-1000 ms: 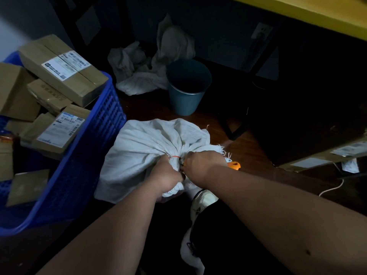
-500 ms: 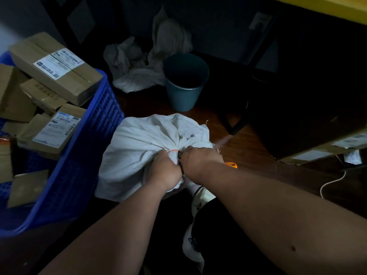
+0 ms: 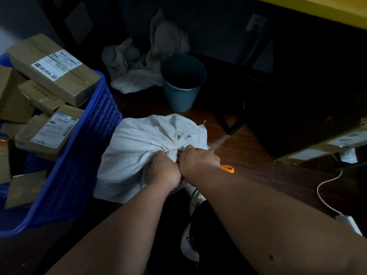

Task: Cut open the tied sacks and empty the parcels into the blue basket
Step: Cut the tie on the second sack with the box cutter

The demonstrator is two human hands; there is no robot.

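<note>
Little has shifted: both hands stay at the neck of the white sack (image 3: 143, 147). Head view: my left hand (image 3: 165, 171) bunches the neck just below the orange tie (image 3: 172, 149), steadying it; my right hand (image 3: 198, 160) grips an orange-handled cutter (image 3: 228, 168), blade hidden. Blue basket (image 3: 79, 165), parcel-filled, left.

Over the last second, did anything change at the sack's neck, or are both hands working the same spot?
Little changed. The left hand still grips the white sack neck below the orange tie, and the right hand keeps the orange-handled cutter at it. Tie uncut, sack closed; only the camera drifted.
</note>
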